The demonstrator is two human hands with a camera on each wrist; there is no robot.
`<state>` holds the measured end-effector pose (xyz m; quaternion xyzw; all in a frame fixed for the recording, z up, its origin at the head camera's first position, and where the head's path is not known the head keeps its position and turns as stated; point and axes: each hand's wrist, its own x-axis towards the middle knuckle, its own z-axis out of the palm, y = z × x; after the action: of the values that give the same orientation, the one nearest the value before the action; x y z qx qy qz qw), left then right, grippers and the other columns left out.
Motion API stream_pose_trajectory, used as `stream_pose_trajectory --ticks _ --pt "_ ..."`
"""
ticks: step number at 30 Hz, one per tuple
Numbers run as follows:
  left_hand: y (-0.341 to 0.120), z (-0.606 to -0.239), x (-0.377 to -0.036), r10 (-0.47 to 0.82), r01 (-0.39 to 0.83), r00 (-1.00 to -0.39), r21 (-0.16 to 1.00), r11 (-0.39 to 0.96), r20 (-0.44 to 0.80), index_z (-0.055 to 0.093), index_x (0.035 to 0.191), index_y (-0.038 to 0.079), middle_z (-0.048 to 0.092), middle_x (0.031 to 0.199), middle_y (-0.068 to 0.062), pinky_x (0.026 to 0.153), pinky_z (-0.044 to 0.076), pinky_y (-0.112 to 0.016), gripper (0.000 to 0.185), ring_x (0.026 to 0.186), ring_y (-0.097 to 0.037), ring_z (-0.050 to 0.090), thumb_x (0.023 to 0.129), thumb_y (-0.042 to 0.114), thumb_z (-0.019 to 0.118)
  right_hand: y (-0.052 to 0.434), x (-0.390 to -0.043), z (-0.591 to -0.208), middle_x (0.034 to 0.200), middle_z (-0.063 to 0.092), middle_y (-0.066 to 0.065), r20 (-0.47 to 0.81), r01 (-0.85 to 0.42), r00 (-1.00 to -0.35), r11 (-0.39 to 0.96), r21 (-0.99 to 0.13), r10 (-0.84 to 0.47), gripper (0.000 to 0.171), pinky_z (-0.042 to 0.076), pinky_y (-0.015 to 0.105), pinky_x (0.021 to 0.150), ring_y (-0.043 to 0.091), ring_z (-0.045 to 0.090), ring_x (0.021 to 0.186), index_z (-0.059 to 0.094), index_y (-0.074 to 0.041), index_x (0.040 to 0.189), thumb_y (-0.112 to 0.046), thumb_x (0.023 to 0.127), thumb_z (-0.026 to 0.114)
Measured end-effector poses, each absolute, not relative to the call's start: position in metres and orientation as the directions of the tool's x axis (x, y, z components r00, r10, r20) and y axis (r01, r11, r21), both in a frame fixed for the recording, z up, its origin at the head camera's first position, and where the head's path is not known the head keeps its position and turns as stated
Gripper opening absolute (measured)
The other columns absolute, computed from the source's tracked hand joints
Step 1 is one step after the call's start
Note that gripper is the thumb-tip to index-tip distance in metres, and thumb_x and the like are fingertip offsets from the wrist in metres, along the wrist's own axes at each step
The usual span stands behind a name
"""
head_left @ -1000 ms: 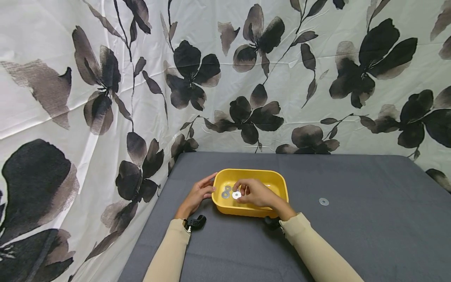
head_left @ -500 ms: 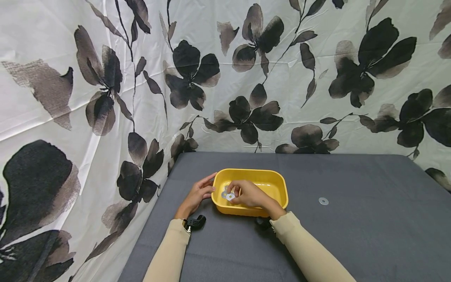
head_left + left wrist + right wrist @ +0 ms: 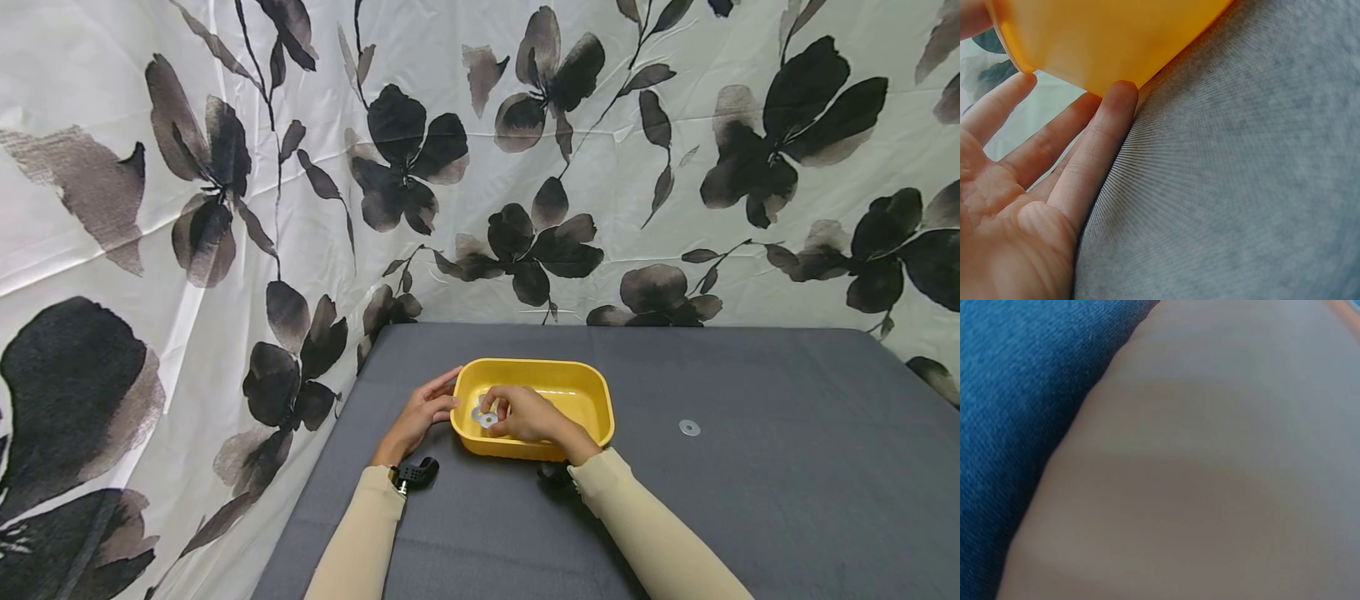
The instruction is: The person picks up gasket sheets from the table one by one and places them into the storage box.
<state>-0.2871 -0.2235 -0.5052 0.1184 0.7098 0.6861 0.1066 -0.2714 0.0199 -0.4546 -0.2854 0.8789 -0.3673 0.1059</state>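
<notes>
1. The right hand (image 3: 528, 414) reached into the yellow tub (image 3: 592, 392), its grip pinching a washer (image 3: 488, 420) low over the tub's left end, just beside other washers (image 3: 477, 412) on the tub floor.
2. The left hand (image 3: 422, 414) lay open, straight fingers (image 3: 1094, 147) touching the tub's left outer wall.
3. A lone washer (image 3: 688, 428) lay on the grey worktop (image 3: 787, 467), well right of the tub.
4. A floral curtain (image 3: 225, 167) hung behind.
</notes>
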Motion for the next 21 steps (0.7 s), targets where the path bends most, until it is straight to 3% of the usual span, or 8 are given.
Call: stream_pose_trajectory --ticks 8,14,21 --pt "-0.223 -0.506 -0.287 0.309 0.027 -0.951 0.999 0.034 0.015 0.048 0.154 0.023 0.054 0.151 -0.018 0.088 0.061 -0.032 0.062 0.131 -0.035 0.059 0.095 0.012 0.064 0.022 -0.271 -0.453 0.081 0.06 0.003 0.023 -0.384 -0.848 0.584 -0.715 -0.53 0.022 0.042 0.026 0.063 0.016 0.052 0.069 0.07 -0.007 0.108 -0.01 0.088 0.079" --pt "-0.223 -0.507 -0.288 0.305 0.027 -0.952 0.999 0.039 0.014 0.048 0.154 0.024 0.054 0.152 -0.016 0.089 0.061 -0.032 0.062 0.132 -0.035 0.059 0.096 0.012 0.064 0.037 -0.265 -0.44 0.079 0.06 0.004 0.077 -0.39 -0.863 0.561 -0.73 -0.499 0.015 0.041 0.025 0.059 0.014 0.051 0.064 0.071 -0.007 0.105 -0.012 0.091 0.075" --pt "-0.223 -0.507 -0.288 0.308 0.031 -0.951 0.999 0.035 0.019 0.047 0.155 0.023 0.052 0.153 -0.017 0.09 0.06 -0.032 0.062 0.133 -0.037 0.057 0.096 0.012 0.064 0.077 -0.256 -0.422 0.082 0.059 0.0 0.146 -0.46 -0.825 0.499 -0.734 -0.546 0.011 0.043 0.023 0.059 0.014 0.051 0.065 0.07 -0.016 0.105 -0.019 0.095 0.072"
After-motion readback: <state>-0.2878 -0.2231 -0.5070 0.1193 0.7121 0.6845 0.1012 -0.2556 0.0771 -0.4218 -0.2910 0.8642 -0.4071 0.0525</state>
